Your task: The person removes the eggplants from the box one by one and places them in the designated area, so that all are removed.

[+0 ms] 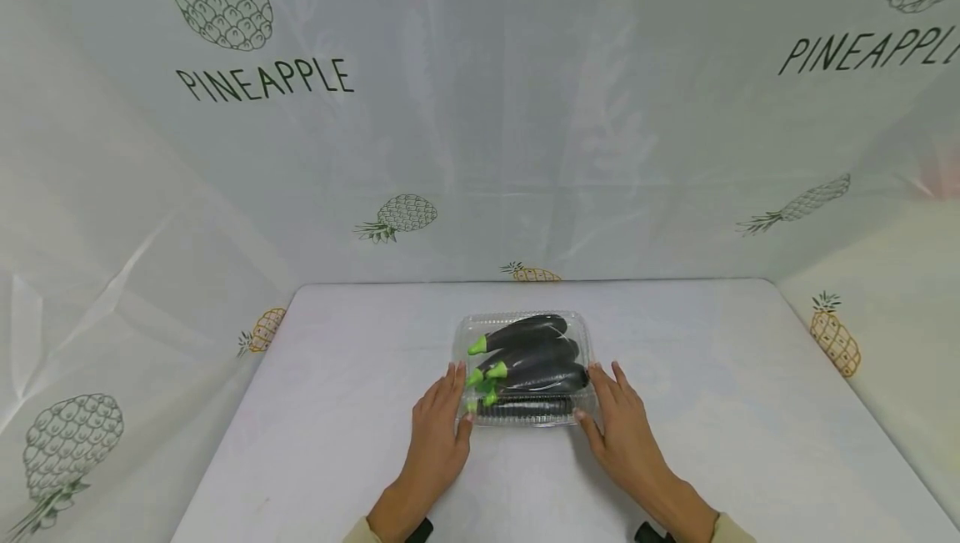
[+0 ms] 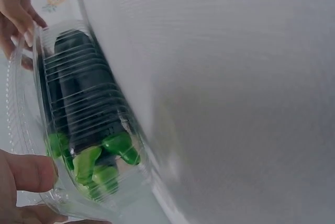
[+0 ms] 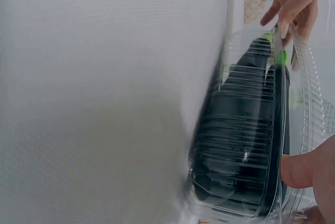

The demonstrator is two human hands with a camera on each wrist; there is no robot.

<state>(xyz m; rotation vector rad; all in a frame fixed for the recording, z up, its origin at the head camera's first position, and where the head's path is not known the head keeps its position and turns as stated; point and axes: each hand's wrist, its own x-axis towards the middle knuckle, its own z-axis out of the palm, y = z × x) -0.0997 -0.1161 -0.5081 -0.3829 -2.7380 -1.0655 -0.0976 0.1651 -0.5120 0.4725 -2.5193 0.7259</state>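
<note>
Clear plastic container (image 1: 532,421) on white table (image 1: 300,460), around middle of its width, between both hands. Loaded with several dark eggplants (image 1: 532,351), lying lengthwise side to side, overlapping, bright green stems (image 1: 497,370) toward person's left. Ribbed wall on near side, lightly frosting view of contents. Cannot tell if lid seated fully all round.

Left hand (image 1: 438,430): at container's left side, touching. Fingers extended, close together, pointing away from person along side wall; thumb apart, toward near left corner. In left wrist view, left thumb (image 2: 35,173) against clear rim, other fingertips partly cut off by lower edge of picture. Not balled up.

Right hand (image 1: 626,434): near mirror of left, at container's right side, touching. Fingers extended with slight spread, tips along right wall; thumb apart, reaching in to near right corner. In right wrist view, right thumb (image 3: 298,170) on rim, rest of hand mostly out of frame. Likewise not balled up.

Container steadied from both sides, apparently flat on table. Cannot tell how hard pressed.

Beige cuffs (image 1: 731,529) and dark wrist bands (image 1: 422,530) at bottom edge of head view. Behind and to sides of table, pale sheeting (image 1: 480,126) printed with pineapples (image 1: 407,213) and "PINEAPPLE" lettering (image 1: 266,80).
</note>
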